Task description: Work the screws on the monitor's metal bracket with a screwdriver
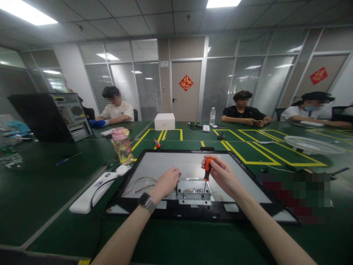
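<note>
A flat display panel (242,180) with a black frame lies on the green table. On its near middle sits a metal bracket box (193,195) with a row of ports. My right hand (217,169) grips an orange and black screwdriver (207,171), held upright with its shaft down at the right part of the box. My left hand (167,183), with a watch (147,201) at the wrist, lies at the left end of the box. Its fingers reach forward over the panel; the thumb is mostly hidden. Thin cables (139,183) lie on the panel left of that hand.
A white power strip (93,193) and a pink-lidded bottle (121,147) stand left of the panel. Farther off are a black computer case (52,116), a white box (164,122), a water bottle (212,117) and a white basket (311,144). Several people sit across the table.
</note>
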The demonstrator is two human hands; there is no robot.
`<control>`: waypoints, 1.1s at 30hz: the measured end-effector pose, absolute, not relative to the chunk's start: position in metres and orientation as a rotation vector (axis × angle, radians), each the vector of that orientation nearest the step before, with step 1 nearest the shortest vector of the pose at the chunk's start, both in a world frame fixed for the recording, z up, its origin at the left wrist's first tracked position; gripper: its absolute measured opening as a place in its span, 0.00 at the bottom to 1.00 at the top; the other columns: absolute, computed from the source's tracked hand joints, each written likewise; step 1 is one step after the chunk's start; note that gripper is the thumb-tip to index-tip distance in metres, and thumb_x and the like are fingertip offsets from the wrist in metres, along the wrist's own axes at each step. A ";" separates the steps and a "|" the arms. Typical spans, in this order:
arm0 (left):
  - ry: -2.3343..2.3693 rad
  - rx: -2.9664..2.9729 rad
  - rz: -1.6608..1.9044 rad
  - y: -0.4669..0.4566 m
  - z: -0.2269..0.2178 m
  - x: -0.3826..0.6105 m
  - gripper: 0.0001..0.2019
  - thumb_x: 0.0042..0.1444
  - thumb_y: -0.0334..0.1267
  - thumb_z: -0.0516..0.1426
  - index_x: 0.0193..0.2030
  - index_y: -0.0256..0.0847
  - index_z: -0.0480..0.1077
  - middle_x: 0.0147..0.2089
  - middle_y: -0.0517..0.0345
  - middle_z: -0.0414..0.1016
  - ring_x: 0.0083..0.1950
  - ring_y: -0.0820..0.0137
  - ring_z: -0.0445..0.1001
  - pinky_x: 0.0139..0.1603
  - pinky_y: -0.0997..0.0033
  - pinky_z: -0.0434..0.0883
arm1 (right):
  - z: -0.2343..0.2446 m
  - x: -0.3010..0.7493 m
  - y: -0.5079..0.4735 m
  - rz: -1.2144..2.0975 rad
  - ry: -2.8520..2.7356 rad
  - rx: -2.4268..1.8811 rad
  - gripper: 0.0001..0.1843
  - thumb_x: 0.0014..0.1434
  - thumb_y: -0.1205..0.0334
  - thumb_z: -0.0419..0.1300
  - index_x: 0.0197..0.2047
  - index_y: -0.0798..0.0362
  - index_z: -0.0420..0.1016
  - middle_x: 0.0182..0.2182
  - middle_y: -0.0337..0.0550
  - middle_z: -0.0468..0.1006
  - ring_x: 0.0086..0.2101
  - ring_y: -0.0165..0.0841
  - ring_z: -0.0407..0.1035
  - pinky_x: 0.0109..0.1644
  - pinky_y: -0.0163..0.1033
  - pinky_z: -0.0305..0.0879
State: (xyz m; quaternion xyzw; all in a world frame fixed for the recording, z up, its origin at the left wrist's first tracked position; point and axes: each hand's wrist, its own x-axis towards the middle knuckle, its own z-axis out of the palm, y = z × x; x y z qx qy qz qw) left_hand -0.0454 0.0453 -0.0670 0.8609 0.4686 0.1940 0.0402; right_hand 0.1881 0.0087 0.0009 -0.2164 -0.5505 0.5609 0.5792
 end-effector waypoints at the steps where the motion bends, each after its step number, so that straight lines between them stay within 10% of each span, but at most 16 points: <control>1: 1.433 2.638 0.596 0.045 -0.067 -0.045 0.16 0.65 0.30 0.42 0.51 0.36 0.69 0.52 0.49 0.71 0.53 0.67 0.70 0.58 0.67 0.66 | 0.002 0.187 0.008 1.339 -1.284 -0.488 0.13 0.53 0.50 0.67 0.40 0.47 0.78 0.32 0.40 0.77 0.35 0.34 0.70 0.44 0.41 0.65; 24: 1.432 2.627 0.595 0.043 -0.064 -0.044 0.16 0.65 0.30 0.42 0.51 0.35 0.69 0.52 0.48 0.71 0.54 0.66 0.69 0.59 0.66 0.65 | -0.001 0.187 0.009 1.162 -1.330 -0.521 0.09 0.46 0.53 0.71 0.27 0.47 0.79 0.34 0.38 0.73 0.36 0.32 0.69 0.48 0.41 0.67; 33: 1.428 2.618 0.591 0.041 -0.062 -0.044 0.17 0.65 0.30 0.42 0.51 0.36 0.69 0.52 0.49 0.71 0.53 0.66 0.69 0.58 0.65 0.66 | 0.002 0.188 0.006 1.275 -1.416 -0.506 0.14 0.57 0.49 0.63 0.42 0.47 0.77 0.32 0.42 0.78 0.37 0.37 0.72 0.46 0.44 0.67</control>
